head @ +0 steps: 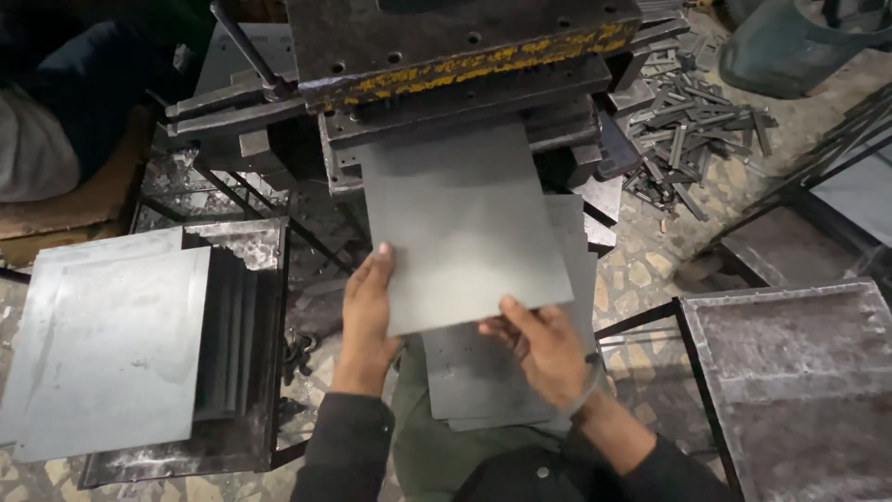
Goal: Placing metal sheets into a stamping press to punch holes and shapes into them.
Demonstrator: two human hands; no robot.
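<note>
A flat, grey, rectangular sheet of metal (465, 223) lies tilted between the person's two hands and the dark steel press with worn yellow paint along its upper block (465, 56). The sheet's long axis runs away from the body, slightly leftward at the top, and its far edge sits right at the mouth of the press, under the upper block; whether it is already inside the gap is hard to tell from this angle.

The left hand (367, 302) grips the near left edge of the sheet, thumb on top and fingers beneath. The right hand (544, 349) pinches the near right corner, fingers curled over the edge. So both grips sit at the near end, and the whole length of the sheet extends forward from them toward the press; the left hand is a little farther forward and so nearer the press.

Beneath the held sheet, a stack of similar grey metal sheets (483, 386) rests over the person's lap. To the left, another pile of pale grey sheets (102, 344) lies on a dark metal-framed tray (269, 279). A heap of narrow metal offcuts (692, 139) lies on the floor to the right of the press.
</note>
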